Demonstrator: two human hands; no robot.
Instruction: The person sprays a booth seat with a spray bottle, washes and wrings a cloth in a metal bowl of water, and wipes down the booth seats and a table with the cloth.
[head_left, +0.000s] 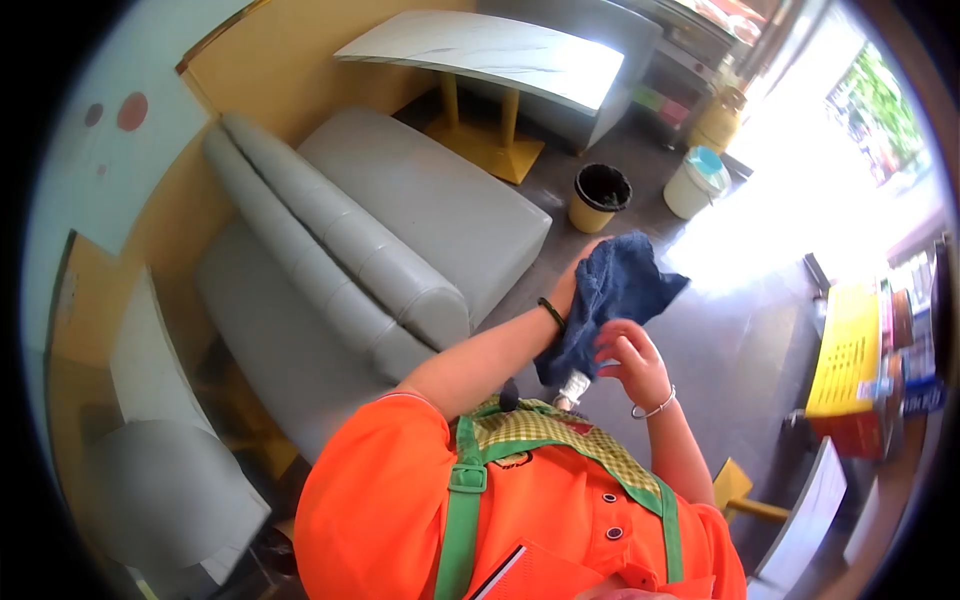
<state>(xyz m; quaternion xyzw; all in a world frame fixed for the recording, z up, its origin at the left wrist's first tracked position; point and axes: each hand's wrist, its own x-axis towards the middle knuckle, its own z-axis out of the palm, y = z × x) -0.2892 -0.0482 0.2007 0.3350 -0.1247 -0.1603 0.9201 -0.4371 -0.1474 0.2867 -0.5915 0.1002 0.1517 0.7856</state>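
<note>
A dark blue cloth [625, 285] hangs in loose folds in front of my body, above the floor. My left hand [588, 262], with a dark band on its wrist, grips the cloth near its top; the fabric hides most of the fingers. Beside the cloth's lower right edge is my right hand [637, 368], a silver bangle at its wrist. Its fingers are loosely bent and apart, with nothing seen in them. Whether the fingertips touch the cloth I cannot tell.
Grey padded benches [420, 190] stand at left, before a white-topped table [490, 50]. Ahead are a lined waste bin [590, 215], a white bucket [690, 195] and a yellow gas cylinder [716, 122]. A yellow box [845, 350] stands at right, near another table [800, 520].
</note>
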